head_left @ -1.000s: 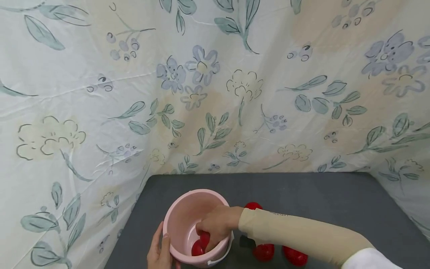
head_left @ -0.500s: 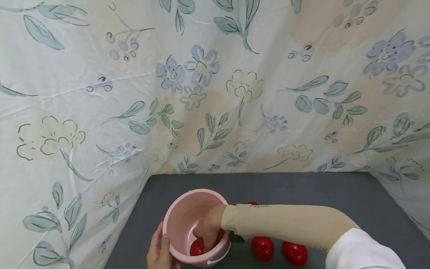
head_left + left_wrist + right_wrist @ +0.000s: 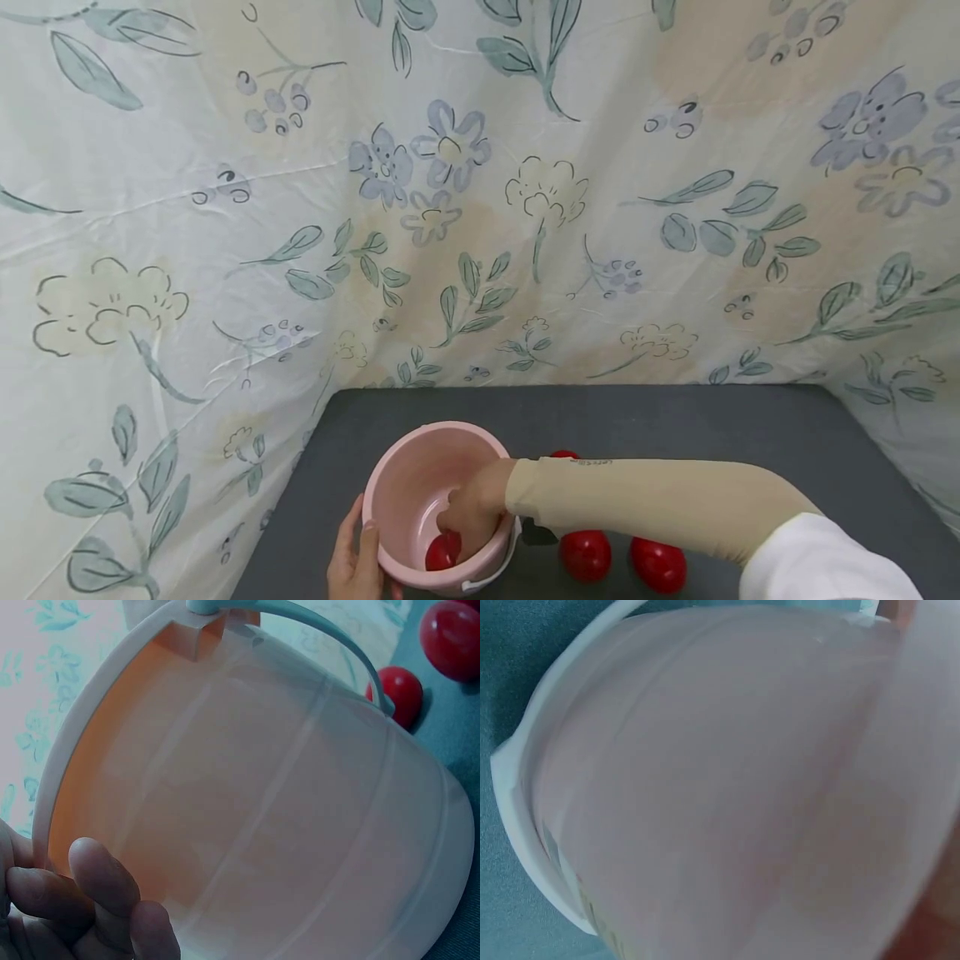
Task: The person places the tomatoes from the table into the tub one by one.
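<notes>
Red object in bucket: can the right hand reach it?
Probably yes: the right hand is in the bucket beside the red object, with nothing visible between, though the hand is partly hidden.

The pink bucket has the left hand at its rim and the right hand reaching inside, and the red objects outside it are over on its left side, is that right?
Not quite: the red objects outside the pink bucket are on its right side, as the head view shows. The left hand is at its rim and the right hand reaches inside, as you said.
</notes>
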A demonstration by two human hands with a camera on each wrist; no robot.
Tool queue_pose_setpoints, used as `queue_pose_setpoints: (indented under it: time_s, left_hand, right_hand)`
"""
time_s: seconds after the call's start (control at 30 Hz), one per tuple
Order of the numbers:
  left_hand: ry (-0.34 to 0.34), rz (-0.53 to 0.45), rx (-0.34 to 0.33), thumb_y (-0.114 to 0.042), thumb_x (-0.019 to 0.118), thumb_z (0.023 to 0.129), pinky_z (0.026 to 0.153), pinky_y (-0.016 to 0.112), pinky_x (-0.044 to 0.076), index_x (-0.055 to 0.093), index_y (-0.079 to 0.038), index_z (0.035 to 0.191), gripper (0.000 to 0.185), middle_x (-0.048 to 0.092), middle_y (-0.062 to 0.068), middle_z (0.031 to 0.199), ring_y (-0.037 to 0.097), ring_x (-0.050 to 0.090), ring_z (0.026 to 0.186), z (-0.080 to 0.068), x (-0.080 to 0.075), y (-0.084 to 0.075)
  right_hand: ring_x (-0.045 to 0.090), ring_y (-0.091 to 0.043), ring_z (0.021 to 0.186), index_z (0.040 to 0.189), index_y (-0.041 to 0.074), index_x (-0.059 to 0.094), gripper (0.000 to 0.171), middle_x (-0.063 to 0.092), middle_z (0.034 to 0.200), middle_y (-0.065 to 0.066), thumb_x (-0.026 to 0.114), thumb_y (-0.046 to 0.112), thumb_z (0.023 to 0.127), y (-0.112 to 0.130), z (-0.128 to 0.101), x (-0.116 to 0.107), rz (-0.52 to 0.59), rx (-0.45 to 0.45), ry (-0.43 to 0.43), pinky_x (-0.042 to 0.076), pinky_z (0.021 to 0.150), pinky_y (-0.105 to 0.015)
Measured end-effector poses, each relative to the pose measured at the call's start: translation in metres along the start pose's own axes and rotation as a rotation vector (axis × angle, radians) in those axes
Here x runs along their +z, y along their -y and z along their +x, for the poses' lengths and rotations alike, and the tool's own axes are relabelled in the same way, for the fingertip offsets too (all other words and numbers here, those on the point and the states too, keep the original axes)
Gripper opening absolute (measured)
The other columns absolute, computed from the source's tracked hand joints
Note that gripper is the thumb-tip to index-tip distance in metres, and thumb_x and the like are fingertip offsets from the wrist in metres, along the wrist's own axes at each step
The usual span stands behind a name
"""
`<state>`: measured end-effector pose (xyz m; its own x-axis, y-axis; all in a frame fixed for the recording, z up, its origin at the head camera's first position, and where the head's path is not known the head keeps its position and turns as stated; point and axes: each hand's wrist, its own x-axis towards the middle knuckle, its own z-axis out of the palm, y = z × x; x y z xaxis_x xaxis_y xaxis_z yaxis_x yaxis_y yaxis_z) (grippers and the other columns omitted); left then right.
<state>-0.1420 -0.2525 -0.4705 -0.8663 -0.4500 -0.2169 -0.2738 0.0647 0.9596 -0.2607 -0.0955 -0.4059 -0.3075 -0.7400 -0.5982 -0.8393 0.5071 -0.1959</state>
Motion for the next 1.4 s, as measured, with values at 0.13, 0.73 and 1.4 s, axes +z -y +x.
queue_pose_setpoints:
  time_s: [0.13, 0.73, 1.4]
  left_hand:
    - [-0.008, -0.006, 0.002, -0.025, 0.038, 0.109, 0.037, 0.028, 0.046, 0.027, -0.016, 0.159, 0.052, 0.055, 0.010, 0.050, 0.015, 0.051, 0.033, -0.001, 0.001, -0.001]
    - [-0.035, 0.000, -0.002, -0.030, 0.039, 0.109, 0.037, 0.027, 0.045, 0.030, -0.017, 0.159, 0.052, 0.054, 0.010, 0.049, 0.015, 0.050, 0.034, -0.002, 0.002, 0.001]
    - [-0.092, -0.058, 0.003, -0.028, 0.042, 0.107, 0.035, 0.026, 0.044, 0.035, -0.016, 0.156, 0.051, 0.053, 0.008, 0.049, 0.013, 0.049, 0.034, -0.001, 0.008, 0.003]
  right_hand:
    - [0.052, -0.004, 0.081, 0.118, 0.033, 0.064, 0.032, 0.058, 0.087, 0.013, 0.070, 0.044, 0.088, -0.004, -0.003, -0.002, 0.056, 0.006, -0.004, 0.046, 0.073, -0.020]
    - [0.056, 0.000, 0.097, 0.125, 0.033, 0.066, 0.037, 0.069, 0.107, 0.017, 0.065, 0.049, 0.092, -0.009, -0.018, -0.010, 0.039, -0.081, -0.212, 0.051, 0.085, -0.017]
    - [0.039, -0.017, 0.148, 0.149, 0.029, 0.050, 0.056, 0.044, 0.159, 0.004, 0.061, 0.047, 0.098, -0.028, -0.091, -0.059, -0.003, -0.016, -0.675, 0.035, 0.122, -0.041]
